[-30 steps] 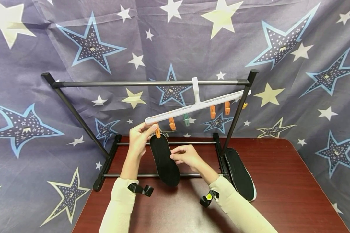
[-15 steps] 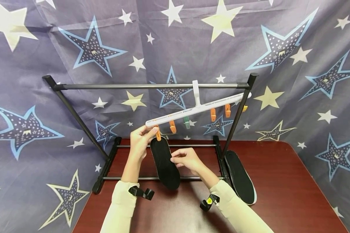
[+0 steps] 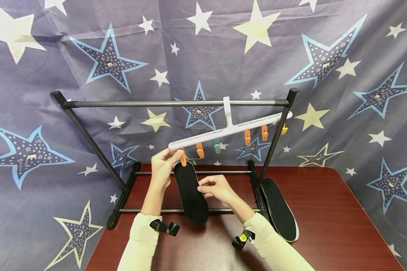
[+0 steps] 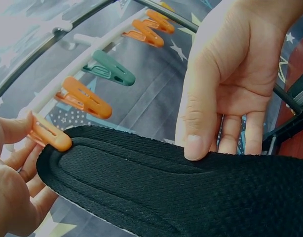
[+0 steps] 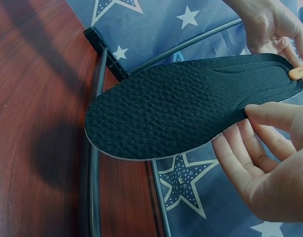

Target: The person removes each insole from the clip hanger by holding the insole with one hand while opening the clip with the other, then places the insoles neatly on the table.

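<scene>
A black insole [image 3: 191,195] hangs at a slant in front of the rack, its heel end under the orange clip [image 4: 52,134] at the left end of a white hanger [image 3: 207,136]. My left hand [image 3: 161,167] pinches that clip between thumb and fingers. Halfway down the insole, my right hand [image 3: 218,189] holds its right edge, thumb on the black face and fingers behind, as the right wrist view shows. More clips dangle along the hanger, among them a green clip [image 4: 111,68] and an orange clip [image 4: 86,98]. The hanger tilts down toward the left.
The hanger's hook sits on the top bar [image 3: 149,103] of a black metal rack. A second insole [image 3: 279,210] lies on the red-brown table [image 3: 332,218], against the rack's right foot. Behind stands a star-patterned cloth [image 3: 203,49].
The whole scene has shifted slightly down in the head view. Both hands keep their hold on the clip and the insole, with no other clear movement.
</scene>
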Available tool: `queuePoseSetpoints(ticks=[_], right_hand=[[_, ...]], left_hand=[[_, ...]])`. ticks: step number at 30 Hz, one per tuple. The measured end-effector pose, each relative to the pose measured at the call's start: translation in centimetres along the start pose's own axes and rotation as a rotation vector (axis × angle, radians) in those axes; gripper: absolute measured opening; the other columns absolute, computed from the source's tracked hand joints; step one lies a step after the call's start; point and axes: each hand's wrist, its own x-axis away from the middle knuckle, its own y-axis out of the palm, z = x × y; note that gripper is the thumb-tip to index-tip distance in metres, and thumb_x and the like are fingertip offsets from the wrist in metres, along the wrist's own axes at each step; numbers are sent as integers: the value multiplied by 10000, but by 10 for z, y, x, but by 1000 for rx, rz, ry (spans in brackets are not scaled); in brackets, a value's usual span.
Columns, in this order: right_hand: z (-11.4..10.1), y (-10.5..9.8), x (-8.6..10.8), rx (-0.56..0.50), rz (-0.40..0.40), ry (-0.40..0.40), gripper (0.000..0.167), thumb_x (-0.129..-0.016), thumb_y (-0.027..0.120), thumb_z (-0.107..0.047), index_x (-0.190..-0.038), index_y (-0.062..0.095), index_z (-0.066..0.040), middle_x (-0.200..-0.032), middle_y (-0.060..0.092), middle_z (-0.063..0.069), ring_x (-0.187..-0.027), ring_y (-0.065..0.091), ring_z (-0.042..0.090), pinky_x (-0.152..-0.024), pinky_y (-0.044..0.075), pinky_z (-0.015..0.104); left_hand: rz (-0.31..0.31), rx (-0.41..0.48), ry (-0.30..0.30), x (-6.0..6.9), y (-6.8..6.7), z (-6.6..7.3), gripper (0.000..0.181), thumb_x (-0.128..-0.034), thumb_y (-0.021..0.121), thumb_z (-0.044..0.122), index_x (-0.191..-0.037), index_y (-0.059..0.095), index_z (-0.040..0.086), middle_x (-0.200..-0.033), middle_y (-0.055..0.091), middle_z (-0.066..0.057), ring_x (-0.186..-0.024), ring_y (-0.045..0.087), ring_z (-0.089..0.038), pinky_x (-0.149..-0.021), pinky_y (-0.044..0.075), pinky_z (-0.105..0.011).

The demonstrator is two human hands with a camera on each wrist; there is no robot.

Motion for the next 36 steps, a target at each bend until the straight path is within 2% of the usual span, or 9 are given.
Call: queuePoseSetpoints(ticks=[3, 6, 11, 13, 20, 27, 31, 36], right_hand=[[1, 1, 1, 1, 0, -1, 256, -871, 753, -4, -1081, 707, 135, -901, 742, 92, -745, 673, 114, -813, 623, 544], [1, 2, 1, 5, 1, -5, 257, -869, 757, -7, -1080, 709, 132, -907, 746, 108, -748, 673, 121, -786, 636, 503], [1, 1, 1, 12, 3, -3, 262, -867, 763, -13, -1083, 714, 126, -922, 752, 133, -740, 665, 108, -711, 642, 368], [2, 1, 1, 14, 0, -3, 261, -870, 762, -15, -1084, 713, 126, -925, 752, 138, -733, 663, 99, -708, 644, 368], [3, 0, 2, 16, 1, -6, 260, -869, 761, -10, -1086, 714, 126, -916, 751, 131, -721, 660, 77, -777, 638, 502], [1, -1, 3, 19, 7, -5, 258, -871, 760, -16, -1082, 716, 126, -908, 750, 110, -715, 660, 74, -774, 638, 507], [0, -1, 3, 18, 7, -8, 256, -869, 759, -14, -1079, 715, 126, -911, 749, 115, -724, 664, 89, -800, 623, 556], [-1, -2, 3, 10, 5, 4, 260, -869, 758, -7, -1083, 709, 133, -899, 742, 100, -722, 655, 86, -808, 622, 554]], left_hand=[[7, 6, 4, 1, 0, 0, 161, -901, 755, 22, -1024, 733, -79, -700, 699, 87, -563, 495, -46, -477, 369, -158], [18, 18, 10, 2, 1, 0, 101, -899, 756, 17, -984, 747, -37, -702, 705, 83, -571, 513, -41, -486, 381, -154], [32, 66, -2, 2, 4, 0, 85, -903, 737, -16, -985, 735, -38, -742, 740, 71, -663, 649, -22, -608, 545, -148], [38, 81, -6, 1, 6, 0, 108, -905, 725, -34, -1006, 725, -73, -752, 744, 67, -694, 676, -29, -664, 584, -168], [42, 91, -4, 1, 9, -1, 164, -910, 684, -87, -1055, 687, -165, -756, 739, 57, -702, 687, -43, -675, 597, -172], [32, 90, -8, 0, 10, -1, 93, -909, 701, -62, -994, 724, -89, -751, 739, 67, -707, 685, -48, -677, 593, -182], [37, 94, -6, 1, 11, 0, 149, -912, 690, -68, -1041, 695, -141, -758, 742, 74, -722, 692, -48, -691, 595, -183], [41, 96, -18, 2, 11, 1, 233, -920, 674, -80, -1112, 640, -207, -762, 736, 83, -731, 696, -43, -708, 602, -180]])
